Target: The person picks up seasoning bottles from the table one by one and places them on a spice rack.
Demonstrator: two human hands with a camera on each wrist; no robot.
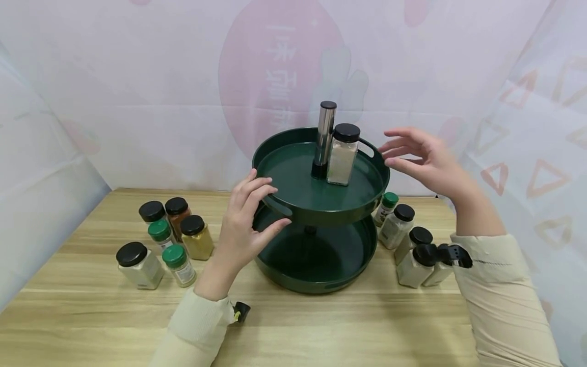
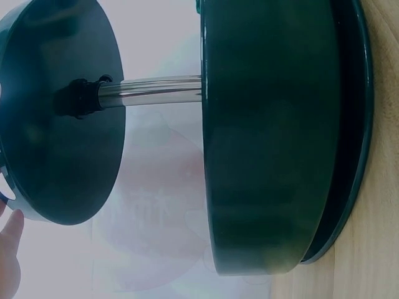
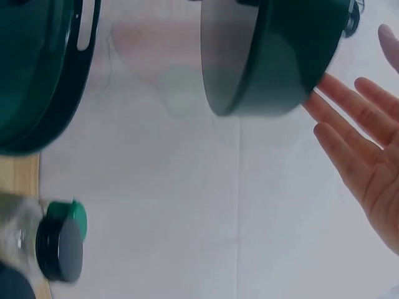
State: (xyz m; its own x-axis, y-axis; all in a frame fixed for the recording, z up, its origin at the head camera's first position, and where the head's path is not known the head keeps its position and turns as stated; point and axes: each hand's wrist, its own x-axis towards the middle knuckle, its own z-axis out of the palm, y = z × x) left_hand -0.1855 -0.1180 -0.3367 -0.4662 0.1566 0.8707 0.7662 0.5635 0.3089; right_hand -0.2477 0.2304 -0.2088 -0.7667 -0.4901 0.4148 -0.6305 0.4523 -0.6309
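Observation:
A dark green two-tier turntable rack stands on the table, with its upper tray (image 1: 289, 171) raised above the lower tray (image 1: 316, 260) on a central post (image 1: 326, 133). One square jar (image 1: 341, 159) with a black lid and pale contents stands on the upper tray, right beside the post. My left hand (image 1: 240, 221) is at the tray's left rim by a handle slot, fingers fairly straight over the edge, thumb apart below. Close to the right rim is my right hand (image 1: 424, 158), its fingers extended; the right wrist view shows its fingertips (image 3: 318, 103) at the tray's outer wall.
Several spice jars (image 1: 195, 237) with black or green lids stand in a group left of the rack. Another group of jars (image 1: 396, 227) is at its right, under my right forearm. A pale printed curtain (image 1: 174, 76) hangs behind the wooden table (image 1: 293, 331).

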